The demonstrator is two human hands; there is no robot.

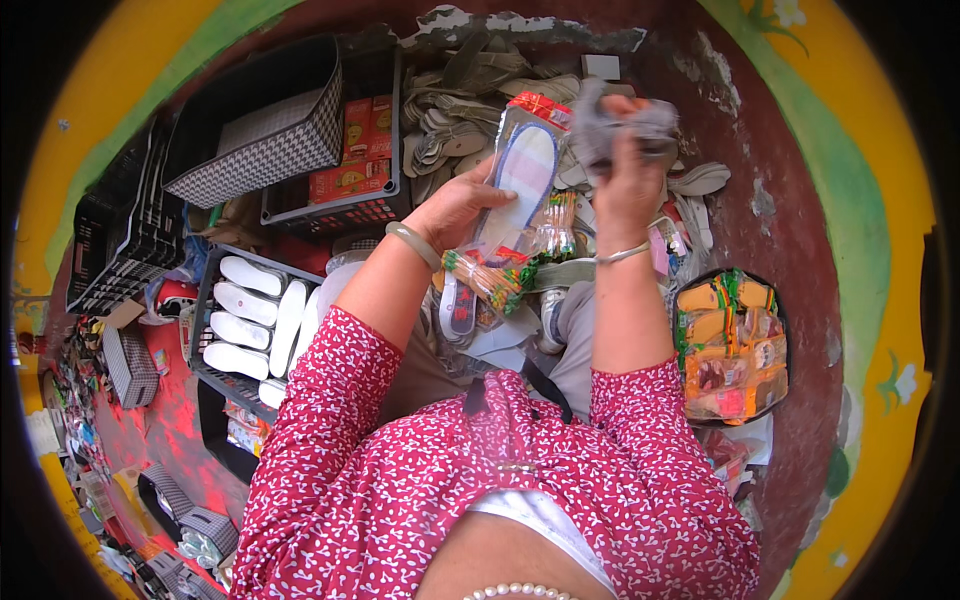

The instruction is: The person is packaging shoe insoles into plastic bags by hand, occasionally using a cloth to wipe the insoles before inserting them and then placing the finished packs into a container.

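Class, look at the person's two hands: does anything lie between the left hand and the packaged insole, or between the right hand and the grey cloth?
Nothing visible does. The left hand already grips the packaged insole, and the right hand clutches the grey cloth directly.

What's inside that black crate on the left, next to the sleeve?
The black crate holds white insoles laid in rows, about six showing. Anything beneath them is covered.
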